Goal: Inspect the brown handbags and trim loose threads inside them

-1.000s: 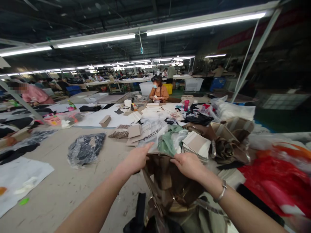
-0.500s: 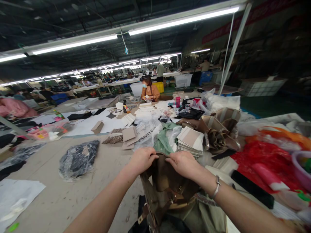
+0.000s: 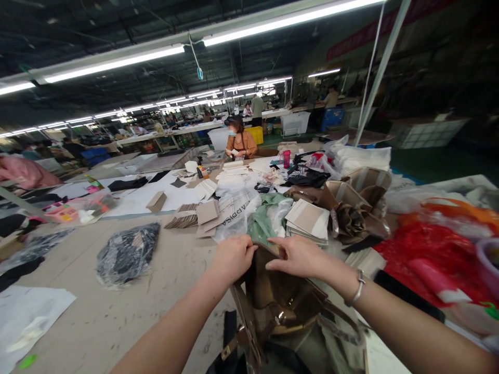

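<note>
A brown handbag (image 3: 268,291) with metal fittings and straps stands in front of me, its mouth facing up. The far rim is pinched between the thumb and fingers of my left hand (image 3: 234,257). My right hand (image 3: 300,254) is at the same rim, a little to the right. Its thumb and forefinger are apart, with nothing seen between them; its other fingers are partly hidden. A bracelet (image 3: 356,288) is on my right wrist. Grey-green material (image 3: 331,343) lies below the handbag near me.
A plastic-wrapped dark bundle (image 3: 128,254) lies on the table at left. Beyond my hands are stacked beige panels (image 3: 307,218), green cloth (image 3: 265,218) and more brown bags (image 3: 356,202). Red plastic (image 3: 417,254) and a dark flat object (image 3: 405,293) are at right. A co-worker (image 3: 241,140) sits across the table.
My right thumb and forefinger have parted from their pinch on the rim, and that hand has turned. My left hand keeps its pinch. The view has shifted slightly.
</note>
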Motion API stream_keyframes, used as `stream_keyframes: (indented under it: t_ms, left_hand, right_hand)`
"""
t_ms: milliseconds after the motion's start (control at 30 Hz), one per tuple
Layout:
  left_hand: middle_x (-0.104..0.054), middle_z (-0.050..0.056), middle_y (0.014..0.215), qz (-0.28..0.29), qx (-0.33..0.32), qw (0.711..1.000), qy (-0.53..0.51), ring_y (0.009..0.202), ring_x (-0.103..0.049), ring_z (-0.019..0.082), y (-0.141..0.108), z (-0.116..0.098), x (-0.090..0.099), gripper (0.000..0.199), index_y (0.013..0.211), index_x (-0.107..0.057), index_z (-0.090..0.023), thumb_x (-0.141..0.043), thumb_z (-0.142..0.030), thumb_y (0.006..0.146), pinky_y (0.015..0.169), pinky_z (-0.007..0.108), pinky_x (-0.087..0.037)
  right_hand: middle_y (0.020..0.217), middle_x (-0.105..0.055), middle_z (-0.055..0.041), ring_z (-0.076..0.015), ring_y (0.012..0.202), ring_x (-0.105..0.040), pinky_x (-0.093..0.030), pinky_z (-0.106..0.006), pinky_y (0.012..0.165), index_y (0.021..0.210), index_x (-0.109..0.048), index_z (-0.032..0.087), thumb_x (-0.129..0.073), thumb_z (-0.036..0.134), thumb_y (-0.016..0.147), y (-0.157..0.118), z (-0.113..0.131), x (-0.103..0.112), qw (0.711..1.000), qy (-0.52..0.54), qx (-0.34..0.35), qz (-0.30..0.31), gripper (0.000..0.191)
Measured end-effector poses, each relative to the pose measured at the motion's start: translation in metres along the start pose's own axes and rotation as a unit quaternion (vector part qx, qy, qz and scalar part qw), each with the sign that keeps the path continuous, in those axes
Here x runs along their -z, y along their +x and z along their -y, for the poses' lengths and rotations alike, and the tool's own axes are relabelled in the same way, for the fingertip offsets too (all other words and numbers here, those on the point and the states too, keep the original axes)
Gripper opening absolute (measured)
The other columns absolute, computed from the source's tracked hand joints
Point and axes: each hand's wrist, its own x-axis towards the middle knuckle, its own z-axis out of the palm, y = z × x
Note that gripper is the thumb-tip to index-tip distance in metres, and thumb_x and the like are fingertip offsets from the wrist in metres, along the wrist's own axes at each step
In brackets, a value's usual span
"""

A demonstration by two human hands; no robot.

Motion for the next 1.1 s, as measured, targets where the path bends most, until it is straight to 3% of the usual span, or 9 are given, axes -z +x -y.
stream_keyframes:
  t_ms: [100, 200, 300, 400, 600, 733, 800, 967, 1100]
  left_hand:
    - [-0.066, 0.003, 0.081, 0.004, 0.005, 1.000, -0.003, 0.075, -0.059, 0.017, 0.000, -0.001, -0.001, 0.022, 0.078, -0.059, -0.020, -0.046, -0.036, 0.084, 0.064, 0.026, -0.037]
    - [-0.065, 0.003, 0.080, 0.005, 0.015, 1.000, -0.004, 0.075, -0.059, 0.017, 0.000, -0.003, -0.002, 0.022, 0.078, -0.058, -0.020, -0.045, -0.036, 0.084, 0.064, 0.026, -0.037]
    - [-0.065, 0.003, 0.079, -0.001, 0.016, 1.000, -0.005, 0.075, -0.060, 0.017, 0.001, -0.002, -0.004, 0.022, 0.077, -0.058, -0.019, -0.045, -0.035, 0.084, 0.063, 0.026, -0.039]
    - [-0.065, 0.003, 0.080, -0.013, 0.000, 0.999, -0.033, 0.077, -0.060, 0.018, 0.000, 0.002, -0.006, 0.019, 0.078, -0.058, -0.020, -0.047, -0.034, 0.084, 0.067, 0.027, -0.042]
    - [-0.059, 0.004, 0.116, -0.020, -0.097, 0.972, -0.214, 0.107, -0.054, 0.018, -0.007, 0.018, -0.002, 0.014, 0.087, -0.055, -0.021, -0.060, -0.028, 0.076, 0.089, 0.030, -0.043]
    - [-0.055, 0.006, 0.124, 0.005, -0.068, 0.961, -0.268, 0.108, -0.055, 0.019, -0.009, 0.026, -0.002, 0.046, 0.117, -0.046, -0.022, -0.062, -0.026, 0.073, 0.089, 0.031, -0.044]
    - [-0.058, 0.006, 0.120, 0.031, -0.036, 0.970, -0.237, 0.102, -0.058, 0.020, -0.007, 0.029, -0.004, 0.059, 0.124, -0.043, -0.023, -0.065, -0.031, 0.070, 0.087, 0.032, -0.045]
    - [-0.069, 0.000, 0.092, 0.080, -0.050, 0.983, -0.158, 0.083, -0.062, 0.018, -0.003, 0.029, -0.006, 0.025, 0.098, -0.064, -0.026, -0.054, -0.038, 0.079, 0.072, 0.027, -0.044]
    - [-0.070, 0.000, 0.079, 0.077, -0.045, 0.988, -0.126, 0.071, -0.061, 0.016, -0.001, 0.028, -0.005, 0.024, 0.086, -0.068, -0.024, -0.050, -0.040, 0.081, 0.063, 0.024, -0.040]
  right_hand:
    - [0.072, -0.067, -0.0012, -0.0174, 0.065, -0.059, -0.035, -0.024, 0.055, 0.111, -0.059, 0.025, -0.052, 0.066, 0.070, 0.009, 0.003, 0.003, 1.000, 0.016, 0.024, 0.007, 0.059]
    - [0.075, -0.068, -0.0033, -0.0172, 0.068, -0.060, -0.036, -0.024, 0.057, 0.091, -0.067, 0.023, -0.046, 0.060, 0.078, 0.016, 0.008, 0.003, 1.000, -0.010, 0.017, 0.003, 0.045]
    - [0.076, -0.069, -0.0058, -0.0187, 0.071, -0.061, -0.037, -0.025, 0.057, 0.078, -0.069, 0.021, -0.035, 0.059, 0.085, 0.021, 0.014, 0.000, 0.999, -0.052, 0.012, 0.000, 0.051]
    - [0.079, -0.069, -0.0084, -0.0204, 0.077, -0.063, -0.040, -0.026, 0.063, 0.077, -0.069, 0.020, -0.029, 0.054, 0.088, 0.023, 0.017, -0.002, 0.996, -0.092, 0.003, -0.009, 0.053]
    - [0.084, -0.069, -0.0080, -0.0200, 0.080, -0.062, -0.041, -0.025, 0.067, 0.082, -0.068, 0.020, -0.035, 0.044, 0.089, 0.020, 0.016, -0.004, 0.993, -0.113, 0.005, -0.016, 0.041]
    - [0.083, -0.069, -0.0076, -0.0202, 0.078, -0.062, -0.041, -0.026, 0.065, 0.081, -0.067, 0.020, -0.035, 0.044, 0.089, 0.020, 0.011, -0.005, 0.993, -0.113, 0.006, -0.020, 0.041]
    - [0.082, -0.069, -0.0075, -0.0202, 0.078, -0.062, -0.041, -0.026, 0.065, 0.081, -0.067, 0.020, -0.034, 0.045, 0.089, 0.021, 0.011, -0.005, 0.994, -0.112, 0.009, -0.016, 0.042]
    - [0.083, -0.069, -0.0075, -0.0197, 0.079, -0.062, -0.040, -0.026, 0.067, 0.081, -0.067, 0.020, -0.033, 0.045, 0.090, 0.022, 0.010, -0.006, 0.995, -0.101, 0.013, -0.017, 0.044]
    - [0.082, -0.069, -0.0075, -0.0199, 0.079, -0.062, -0.040, -0.027, 0.066, 0.080, -0.066, 0.019, -0.032, 0.045, 0.090, 0.021, 0.007, -0.009, 0.995, -0.094, 0.011, -0.019, 0.045]
